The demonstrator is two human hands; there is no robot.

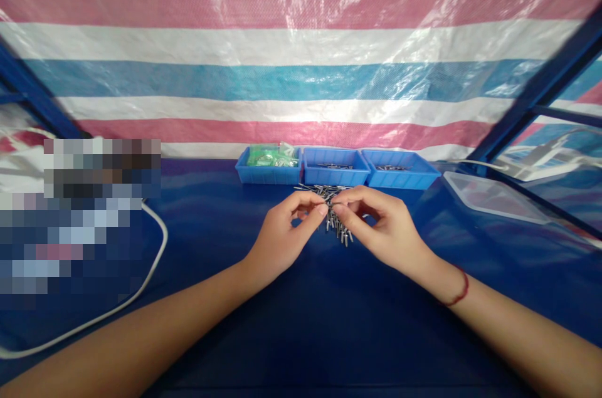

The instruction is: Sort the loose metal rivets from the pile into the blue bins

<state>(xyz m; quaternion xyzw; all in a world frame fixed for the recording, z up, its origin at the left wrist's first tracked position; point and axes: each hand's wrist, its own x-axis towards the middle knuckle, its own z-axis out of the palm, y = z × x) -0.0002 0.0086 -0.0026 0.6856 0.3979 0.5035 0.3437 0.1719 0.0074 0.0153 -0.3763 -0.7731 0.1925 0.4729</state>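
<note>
My left hand [291, 225] and my right hand [379, 222] meet at the fingertips, both closed in a pinch. Between them is a small thin metal pin [329, 204], mostly covered by the fingers; its exact form is too small to tell. Just behind and below the fingertips lies a loose pile of thin silvery metal pins [339, 230], which look like pop rivets. Part of the pile is hidden by my hands. A dark red cord circles my right wrist.
Three blue bins stand in a row behind the pile: a left bin [242, 174] with green and clear bags, a middle bin [310, 175] and a right bin [423, 180] with metal pins. A translucent lid [493, 197] lies right. A white cable [160, 247] curves across the blue table [301, 335].
</note>
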